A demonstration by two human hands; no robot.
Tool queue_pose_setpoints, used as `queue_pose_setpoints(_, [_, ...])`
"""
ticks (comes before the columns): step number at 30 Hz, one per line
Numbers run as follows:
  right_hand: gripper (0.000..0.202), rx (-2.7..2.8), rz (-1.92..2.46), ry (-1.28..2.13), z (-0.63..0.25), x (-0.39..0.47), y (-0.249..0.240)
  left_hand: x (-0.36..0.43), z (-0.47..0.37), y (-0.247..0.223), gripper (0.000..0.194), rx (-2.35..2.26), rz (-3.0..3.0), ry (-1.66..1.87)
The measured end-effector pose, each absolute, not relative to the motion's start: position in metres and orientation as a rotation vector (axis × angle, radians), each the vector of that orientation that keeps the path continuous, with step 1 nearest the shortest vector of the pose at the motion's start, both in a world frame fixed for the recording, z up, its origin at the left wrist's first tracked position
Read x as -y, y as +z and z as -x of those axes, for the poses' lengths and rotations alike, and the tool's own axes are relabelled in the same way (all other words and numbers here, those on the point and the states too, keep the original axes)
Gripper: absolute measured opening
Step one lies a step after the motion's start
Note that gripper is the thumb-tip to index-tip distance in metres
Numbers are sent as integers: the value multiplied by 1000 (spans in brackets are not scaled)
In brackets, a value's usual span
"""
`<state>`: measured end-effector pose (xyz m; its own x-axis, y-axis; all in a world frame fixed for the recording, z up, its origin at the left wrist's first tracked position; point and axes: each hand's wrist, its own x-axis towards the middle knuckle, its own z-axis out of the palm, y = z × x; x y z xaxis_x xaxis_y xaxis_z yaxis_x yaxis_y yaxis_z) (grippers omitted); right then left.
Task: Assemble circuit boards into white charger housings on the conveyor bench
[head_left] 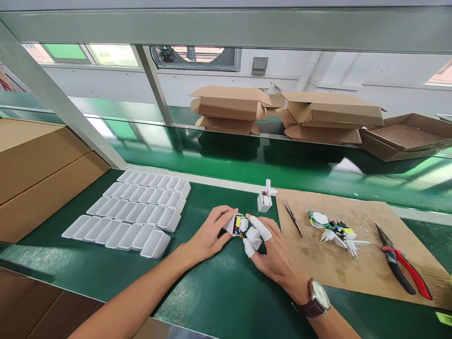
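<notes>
At frame centre, the left hand [212, 234] grasps a white case [230, 225], its circuit board [241, 225] inside yet exposed, seemingly unfinished, the right hand [278, 254] pinches a white part [253, 235] beside it, and open cases [136, 207] at left look unfilled.

I wear white finger covers [260, 228] on my right hand [280, 259]. My round, silver-rimmed watch [320, 295] has a dark brown strap [308, 309].

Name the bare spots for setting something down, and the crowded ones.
Bare green tabletop shows between the forearms, and beyond the left hand between the white containers and upright white case. Crowded: the brown sheet, with tweezers, circuit boards and pliers.
</notes>
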<state>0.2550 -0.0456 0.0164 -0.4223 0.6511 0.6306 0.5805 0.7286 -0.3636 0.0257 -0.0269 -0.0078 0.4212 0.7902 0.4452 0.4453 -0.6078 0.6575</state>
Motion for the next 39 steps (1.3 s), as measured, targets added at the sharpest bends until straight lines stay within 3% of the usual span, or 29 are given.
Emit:
queue_pose_setpoints(10, [62,2138,898,140,-253,49,17,33,-32,-7,68,-984,-2134,998])
queue_pose_setpoints(16, [36,2069,890,287,-258,44,17,32,-29,-4,68,-910,-1885,989])
queue_pose_setpoints(25, [44,2298,786,208,-253,26,8,25,-27,-2,56,-812,-1424,1068])
queue_pose_setpoints(32, [52,2255,708,211,-244,20,0,29,-30,-1,70,-949,-1544,1135])
queue_pose_setpoints(39, [45,2155,721,214,-250,28,1,33,-30,0,88,-977,-1592,1226])
